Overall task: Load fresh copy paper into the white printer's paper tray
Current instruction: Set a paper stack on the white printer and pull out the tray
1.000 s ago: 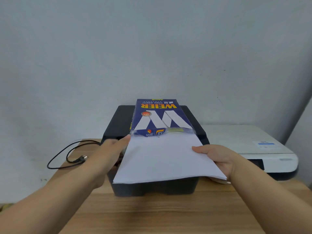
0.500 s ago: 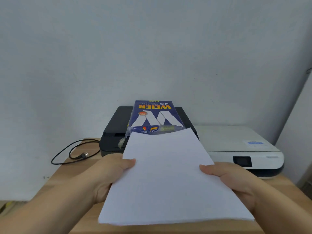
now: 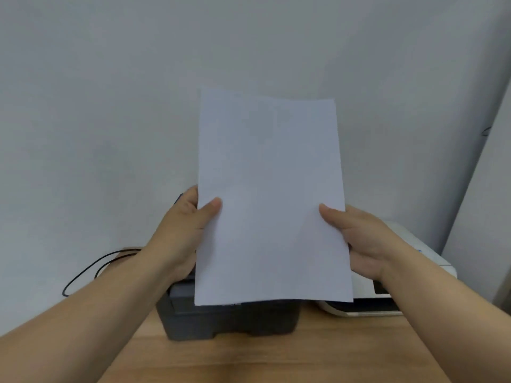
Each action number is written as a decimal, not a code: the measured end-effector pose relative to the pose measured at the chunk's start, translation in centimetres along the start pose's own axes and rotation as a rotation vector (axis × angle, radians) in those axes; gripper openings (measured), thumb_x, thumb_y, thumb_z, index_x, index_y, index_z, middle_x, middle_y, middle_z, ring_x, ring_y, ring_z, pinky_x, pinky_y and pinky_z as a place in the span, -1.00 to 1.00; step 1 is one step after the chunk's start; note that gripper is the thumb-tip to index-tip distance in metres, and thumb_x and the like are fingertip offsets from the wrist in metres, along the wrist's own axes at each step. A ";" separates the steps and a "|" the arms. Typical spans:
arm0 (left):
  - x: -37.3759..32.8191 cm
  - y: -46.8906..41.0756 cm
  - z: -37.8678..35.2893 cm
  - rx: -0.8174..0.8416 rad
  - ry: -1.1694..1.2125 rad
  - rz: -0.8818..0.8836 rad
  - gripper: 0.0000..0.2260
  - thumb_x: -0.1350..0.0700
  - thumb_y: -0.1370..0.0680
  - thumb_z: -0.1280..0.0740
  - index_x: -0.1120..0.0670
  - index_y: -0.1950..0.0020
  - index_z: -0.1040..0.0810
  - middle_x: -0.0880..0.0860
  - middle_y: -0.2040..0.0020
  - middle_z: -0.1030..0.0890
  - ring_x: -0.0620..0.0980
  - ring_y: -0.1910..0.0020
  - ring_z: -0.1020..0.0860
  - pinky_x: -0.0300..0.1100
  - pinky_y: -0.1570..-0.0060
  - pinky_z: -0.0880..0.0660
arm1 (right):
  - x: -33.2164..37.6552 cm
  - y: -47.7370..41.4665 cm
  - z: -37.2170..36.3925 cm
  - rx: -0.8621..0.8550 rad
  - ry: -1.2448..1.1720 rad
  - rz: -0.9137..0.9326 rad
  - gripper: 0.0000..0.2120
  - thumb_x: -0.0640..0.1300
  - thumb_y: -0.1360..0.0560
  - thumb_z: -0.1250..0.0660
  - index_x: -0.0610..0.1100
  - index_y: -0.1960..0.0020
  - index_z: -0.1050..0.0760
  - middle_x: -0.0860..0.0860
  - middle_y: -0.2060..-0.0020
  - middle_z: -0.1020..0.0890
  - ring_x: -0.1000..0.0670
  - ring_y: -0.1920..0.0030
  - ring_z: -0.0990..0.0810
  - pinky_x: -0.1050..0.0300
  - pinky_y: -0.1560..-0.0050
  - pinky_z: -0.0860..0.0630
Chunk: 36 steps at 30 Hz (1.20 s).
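A stack of white copy paper [image 3: 271, 194] stands upright in front of me, held by its two long edges. My left hand [image 3: 185, 228] grips the left edge with the thumb on the front face. My right hand [image 3: 359, 239] grips the right edge the same way. The white printer [image 3: 425, 261] sits on the table at the right, mostly hidden behind my right hand and the sheets. Its paper tray is not visible. The blue paper pack is hidden behind the sheets.
A black printer [image 3: 229, 319] stands on the wooden table [image 3: 262, 360] directly below the paper. A black cable [image 3: 91, 266] loops on the table at the left. A grey wall rises close behind both printers.
Both hands pulled the sheets out of the blue pack toward me, then lifted and tilted them upright. The paper now covers the pack and most of the black printer.
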State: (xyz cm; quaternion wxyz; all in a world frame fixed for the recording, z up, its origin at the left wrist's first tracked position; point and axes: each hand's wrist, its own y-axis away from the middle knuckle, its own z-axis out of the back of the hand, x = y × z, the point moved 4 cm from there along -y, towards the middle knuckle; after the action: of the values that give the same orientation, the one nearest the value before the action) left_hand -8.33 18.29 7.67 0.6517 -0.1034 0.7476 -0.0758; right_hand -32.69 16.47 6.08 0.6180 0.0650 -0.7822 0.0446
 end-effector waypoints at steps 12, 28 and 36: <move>2.2 -16.8 0.3 -0.035 -0.068 -0.229 -0.81 0.16 -0.58 -0.20 -0.14 -0.02 -0.51 -0.14 0.06 -0.69 -0.12 0.08 -0.65 -0.23 0.12 -0.57 | 1.7 -16.9 0.1 -0.144 0.067 0.383 -0.85 -0.06 -0.53 -0.25 -0.04 -0.03 -0.55 -0.01 0.04 -0.69 0.00 0.05 -0.68 0.11 0.03 -0.59; 7.3 -18.8 -0.7 -0.257 -0.223 -0.181 -0.85 0.07 -0.57 -0.20 -0.15 0.10 -0.51 -0.33 0.25 -0.65 -0.33 0.26 -0.61 -0.23 0.19 -0.45 | -2.8 -21.0 2.7 -0.150 0.075 0.358 -0.86 -0.17 -0.49 -0.30 0.02 0.17 -0.58 0.19 0.35 -0.70 0.22 0.29 -0.67 0.39 0.31 -0.56; 7.8 -20.9 -13.8 -0.195 -0.205 -0.123 -0.90 0.02 -0.54 -0.26 -0.02 0.13 -0.52 -0.04 0.13 -0.66 0.01 0.10 -0.62 0.00 0.00 -0.54 | 3.6 -18.7 15.5 -0.213 0.144 0.257 -0.82 -0.06 -0.49 -0.31 -0.12 -0.01 -0.59 -0.02 0.15 -0.73 -0.03 0.17 -0.71 0.06 0.19 -0.63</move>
State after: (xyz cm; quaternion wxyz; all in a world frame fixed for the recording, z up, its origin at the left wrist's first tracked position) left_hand -21.86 -4.24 7.29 0.7056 -0.2192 0.6731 -0.0316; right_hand -45.48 -4.48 5.82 0.6652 -0.1044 -0.7380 0.0447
